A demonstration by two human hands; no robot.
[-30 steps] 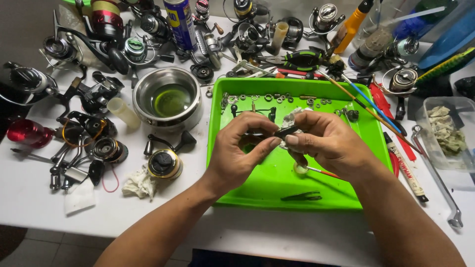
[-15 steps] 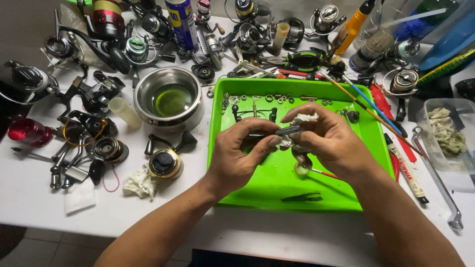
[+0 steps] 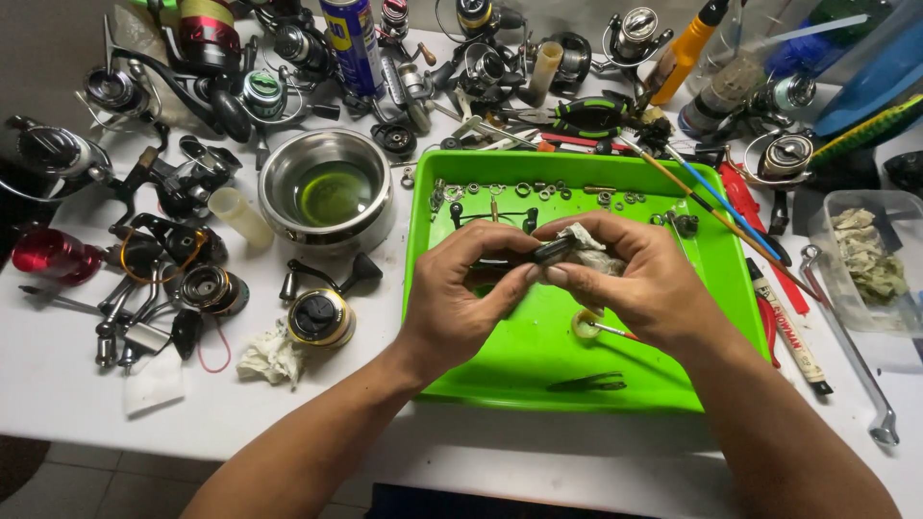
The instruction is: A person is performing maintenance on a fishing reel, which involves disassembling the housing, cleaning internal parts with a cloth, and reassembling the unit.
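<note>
White table, cluttered with reel parts. Small dark part held over green tray, pinched between both hands, above tray's middle. Left hand clamped on part's left end, thumb and fingers closed. Right hand closed on part's right end, pressing a grey rag against it. Under right hand: small yellow cap with a thin red-handled tool lying on tray. Dark tweezers near tray's front edge. Row of tiny washers and screws along tray's back edge. Left of tray: steel bowl with greenish liquid, gold spool just below, crumpled tissue beside it. Far left: disassembled reels, red spool. Back: blue spray can, green-handled pliers, orange bottle. Right: clear box of used wipes, wrench near edge.
</note>
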